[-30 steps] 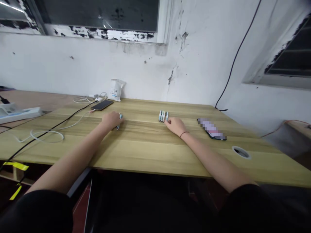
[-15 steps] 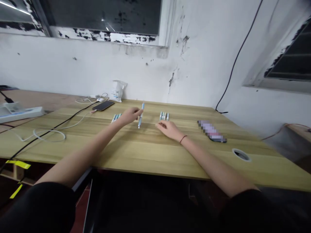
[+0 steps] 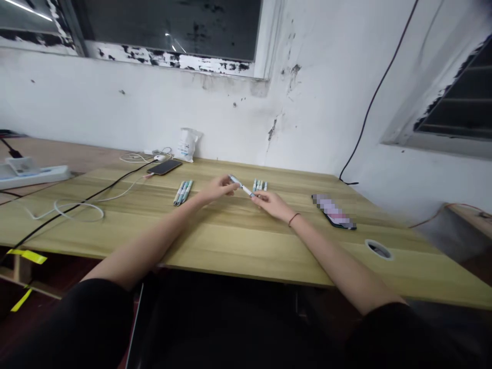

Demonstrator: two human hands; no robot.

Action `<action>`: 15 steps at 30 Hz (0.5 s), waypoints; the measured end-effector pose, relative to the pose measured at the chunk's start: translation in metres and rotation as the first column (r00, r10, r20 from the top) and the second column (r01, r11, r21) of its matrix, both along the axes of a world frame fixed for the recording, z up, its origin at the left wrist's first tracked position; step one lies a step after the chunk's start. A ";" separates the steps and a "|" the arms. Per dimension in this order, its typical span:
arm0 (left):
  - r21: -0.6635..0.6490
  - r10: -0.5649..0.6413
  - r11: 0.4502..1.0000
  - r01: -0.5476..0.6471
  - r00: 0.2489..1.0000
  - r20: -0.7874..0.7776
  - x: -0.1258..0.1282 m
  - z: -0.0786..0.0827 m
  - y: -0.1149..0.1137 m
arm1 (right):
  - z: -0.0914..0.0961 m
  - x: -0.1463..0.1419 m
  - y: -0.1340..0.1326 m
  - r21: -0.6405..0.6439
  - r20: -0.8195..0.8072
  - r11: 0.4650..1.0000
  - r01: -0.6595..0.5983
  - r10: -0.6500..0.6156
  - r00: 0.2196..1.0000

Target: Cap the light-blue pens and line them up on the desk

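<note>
Above the middle of the wooden table (image 3: 238,241), my left hand (image 3: 217,189) pinches one end of a light blue pen (image 3: 241,185). My right hand (image 3: 271,202) pinches the pen's other end with its fingertips, so both hands grip the same pen. Just behind my right hand, a small row of similar pens (image 3: 260,185) lies on the table. Another small group of pens (image 3: 183,192) lies to the left of my left hand.
A dark phone (image 3: 164,166) on a charging cable and a white bag (image 3: 186,144) sit at the back left by the wall. Cables (image 3: 73,207) trail across the left side. Another phone (image 3: 333,210) lies right, near a round cable hole (image 3: 378,249). A power strip (image 3: 31,173) is far left.
My left hand lifted a pen from the left group and carried it right. My right hand left the right row of pens and took hold of the pen's other end.
</note>
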State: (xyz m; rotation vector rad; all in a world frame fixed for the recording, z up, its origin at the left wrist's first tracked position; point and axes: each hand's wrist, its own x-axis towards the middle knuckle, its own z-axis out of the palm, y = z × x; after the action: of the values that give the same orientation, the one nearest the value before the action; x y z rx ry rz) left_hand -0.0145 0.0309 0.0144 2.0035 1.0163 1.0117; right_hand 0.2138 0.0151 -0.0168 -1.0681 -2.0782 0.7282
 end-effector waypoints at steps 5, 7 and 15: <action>0.276 0.037 0.960 0.058 0.944 -0.327 -0.015 0.002 -0.004 | 0.000 0.015 0.010 0.045 0.115 0.999 -0.015 0.010 0.993; 0.437 0.090 0.892 0.115 0.903 -0.421 -0.015 0.000 -0.003 | 0.002 0.020 0.012 -0.069 0.119 0.997 -0.042 0.050 0.992; 0.792 0.295 0.577 0.200 0.853 -0.430 -0.006 -0.010 0.001 | 0.009 0.035 0.014 -0.439 -0.077 0.888 -0.133 0.110 0.991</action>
State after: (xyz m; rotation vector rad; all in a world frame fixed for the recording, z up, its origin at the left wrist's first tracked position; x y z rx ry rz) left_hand -0.0207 0.0317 0.0048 3.2032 0.9403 1.1058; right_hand 0.2484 0.0295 -0.0080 -1.1479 -1.9966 1.3284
